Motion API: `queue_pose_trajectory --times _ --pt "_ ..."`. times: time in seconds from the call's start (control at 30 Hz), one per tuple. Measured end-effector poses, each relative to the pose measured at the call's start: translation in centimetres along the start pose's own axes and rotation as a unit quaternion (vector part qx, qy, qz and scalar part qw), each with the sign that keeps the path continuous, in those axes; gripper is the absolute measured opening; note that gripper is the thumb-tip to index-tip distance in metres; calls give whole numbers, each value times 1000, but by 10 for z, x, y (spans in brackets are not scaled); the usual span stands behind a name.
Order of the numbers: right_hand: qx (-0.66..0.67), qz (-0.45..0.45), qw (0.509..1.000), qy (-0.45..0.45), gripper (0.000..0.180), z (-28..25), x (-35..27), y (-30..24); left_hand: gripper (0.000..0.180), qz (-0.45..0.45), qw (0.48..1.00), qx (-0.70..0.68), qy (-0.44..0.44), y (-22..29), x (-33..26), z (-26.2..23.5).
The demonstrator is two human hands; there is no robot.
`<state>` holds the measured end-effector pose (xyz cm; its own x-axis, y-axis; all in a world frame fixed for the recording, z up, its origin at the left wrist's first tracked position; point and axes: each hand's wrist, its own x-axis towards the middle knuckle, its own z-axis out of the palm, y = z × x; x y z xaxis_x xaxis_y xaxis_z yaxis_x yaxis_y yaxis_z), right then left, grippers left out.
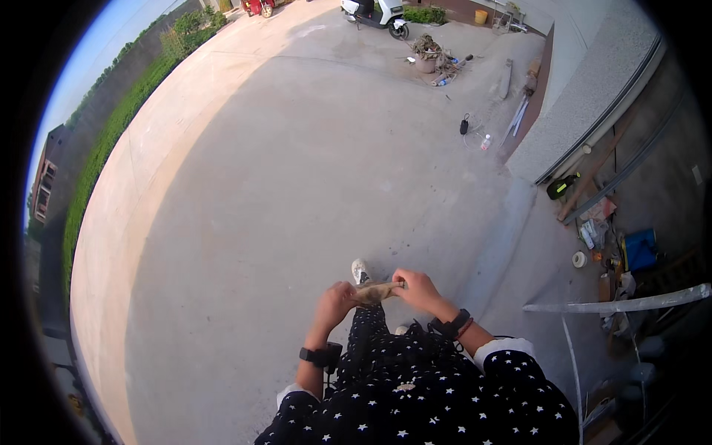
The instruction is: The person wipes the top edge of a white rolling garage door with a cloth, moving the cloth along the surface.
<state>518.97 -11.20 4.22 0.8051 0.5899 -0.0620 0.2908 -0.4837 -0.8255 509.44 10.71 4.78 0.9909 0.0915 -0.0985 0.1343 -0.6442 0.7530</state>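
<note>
A small tan, brownish piece that looks like cloth or a flat strip [375, 292] is stretched between my two hands in front of my body. My left hand [338, 298] pinches its left end, and my right hand [417, 289] grips the right end with thumb and fingers. The piece hangs slightly slack, with a darker patch in its middle; its exact kind is unclear. Below it show my star-patterned dark trousers [369, 326] and one white shoe [360, 268]. Each wrist wears a black strapped device.
Concrete ground [297, 178] spreads ahead. Far off stand a white scooter [382, 15] and a planter [426, 55] with debris. A bottle [486, 142] and a small black object [464, 124] lie near the right wall. A pale pole [615, 305], a tape roll [579, 259] and clutter fill the right side.
</note>
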Motion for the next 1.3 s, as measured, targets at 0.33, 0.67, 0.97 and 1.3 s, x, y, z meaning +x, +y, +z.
queue_pose_trajectory --times 0.33,0.67,0.97,1.3 --pt "-48 78 991 101 18 -80 283 48 22 118 983 101 -94 -29 343 -63" --pt "-41 60 984 163 17 -205 566 98 22 156 980 71 -100 -31 672 -114" --pt "-33 -64 992 102 16 -308 872 132 19 57 995 76 -30 -23 932 -181" --pt "-66 -90 992 65 13 -376 1147 173 19 32 999 5 -26 -85 1202 -239"
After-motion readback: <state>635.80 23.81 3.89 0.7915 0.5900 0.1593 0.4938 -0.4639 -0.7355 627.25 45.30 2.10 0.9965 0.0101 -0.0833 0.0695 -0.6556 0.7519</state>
